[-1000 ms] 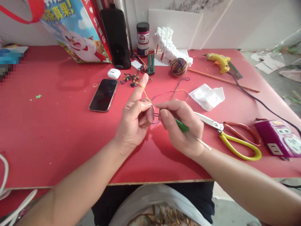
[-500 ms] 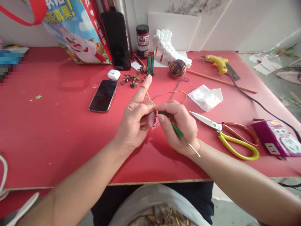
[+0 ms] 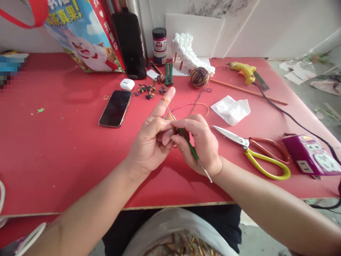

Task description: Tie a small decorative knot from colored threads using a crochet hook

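Note:
A crochet hook (image 3: pixel 190 147) with a green grip is held in my right hand (image 3: pixel 200 142), its rear end slanting down towards the wrist and its front tip up by the yarn. My left hand (image 3: pixel 152 144) has its index finger raised with orange yarn (image 3: pixel 167 105) looped round it, while thumb and fingers pinch the yarn work, mostly hidden between both hands. The fingertips of the two hands meet. A loose strand runs behind them towards the multicoloured yarn ball (image 3: pixel 199 77). Small dark crocheted pieces (image 3: pixel 150 91) lie beyond my left hand.
Scissors (image 3: pixel 246 144), a purple power socket (image 3: pixel 310 154) and crumpled tissue (image 3: pixel 231 109) lie right. A glue gun (image 3: pixel 245 71) with its cord is back right. Left are a phone (image 3: pixel 115 108), white case (image 3: pixel 127 84) and gift bag (image 3: pixel 87 49); a jar (image 3: pixel 159 46) stands behind.
The hook has turned steeper, its rear end swinging left and down, and its tip has moved up towards my left index finger. The whole view has shifted slightly.

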{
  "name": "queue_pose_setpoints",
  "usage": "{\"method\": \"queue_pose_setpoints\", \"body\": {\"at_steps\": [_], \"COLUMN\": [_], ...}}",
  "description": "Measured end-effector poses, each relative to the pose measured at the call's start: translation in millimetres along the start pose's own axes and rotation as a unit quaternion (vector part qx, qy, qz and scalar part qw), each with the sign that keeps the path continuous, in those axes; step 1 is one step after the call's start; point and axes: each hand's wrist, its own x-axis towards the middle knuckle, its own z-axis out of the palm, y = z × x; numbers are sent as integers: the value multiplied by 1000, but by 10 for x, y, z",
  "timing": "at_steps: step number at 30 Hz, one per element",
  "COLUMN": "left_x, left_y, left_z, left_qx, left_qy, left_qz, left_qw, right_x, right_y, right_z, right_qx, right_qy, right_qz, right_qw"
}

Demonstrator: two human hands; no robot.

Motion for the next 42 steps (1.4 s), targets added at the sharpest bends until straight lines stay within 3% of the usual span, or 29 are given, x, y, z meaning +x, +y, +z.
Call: {"method": "queue_pose_setpoints", "body": {"at_steps": [7, 12, 16, 18, 27, 32, 42], "left_x": [49, 70, 68, 62, 30, 38, 50], "left_y": [19, -15, -64, -80, 12, 74, 173], "left_z": [-72, -100, -45, -13, -1, -28, -74], "left_qx": [77, 122, 139, 116, 13, 16, 42], "left_qy": [21, 50, 77, 80, 44, 25, 34], "left_qz": [59, 113, 142, 124, 9, 9, 12], "left_qw": [995, 985, 977, 982, 999, 1000, 998], "right_x": [59, 37, -19, -46, -66, -18, 29], "right_y": [72, 22, -83, -117, -16, 55, 60], "right_z": [-73, -92, 19, 73, 71, 12, -52], "right_qx": [9, 20, 37, 47, 18, 30, 136], "right_qy": [-11, -30, -1, 4, -1, -6, -2], "right_qz": [-53, 22, 107, 131, 47, -7, 47], "right_qw": [998, 999, 994, 990, 999, 1000, 990]}}
